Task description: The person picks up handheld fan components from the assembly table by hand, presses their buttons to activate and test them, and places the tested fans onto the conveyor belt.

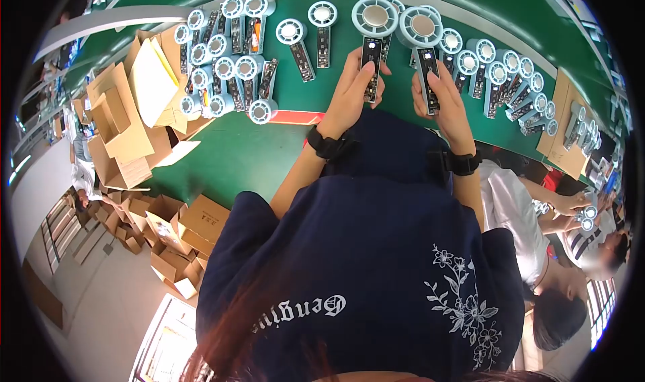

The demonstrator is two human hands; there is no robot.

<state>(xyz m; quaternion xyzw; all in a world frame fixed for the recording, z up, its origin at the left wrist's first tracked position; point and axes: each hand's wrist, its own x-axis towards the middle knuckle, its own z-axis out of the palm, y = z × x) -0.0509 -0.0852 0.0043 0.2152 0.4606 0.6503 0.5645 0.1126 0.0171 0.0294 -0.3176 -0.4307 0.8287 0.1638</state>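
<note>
My left hand (351, 90) is closed around the handle of a handheld fan (374, 17), its thumb on the exposed black circuit board. A second handheld fan (421, 26) is gripped by my right hand (445, 100), thumb also against the board. Both fans have pale blue ringed heads with a round centre and point away from me, side by side above the green table (282, 96). A small white light shows on each board. Behind the held fans, other fan heads are partly hidden.
Several similar fans (225, 66) lie grouped on the left, with more (497, 73) on the right. Opened cardboard boxes (121, 126) crowd the table's left end, and others (178, 234) stand below. A co-worker (510, 214) sits to my right, near a cardboard sheet (564, 150).
</note>
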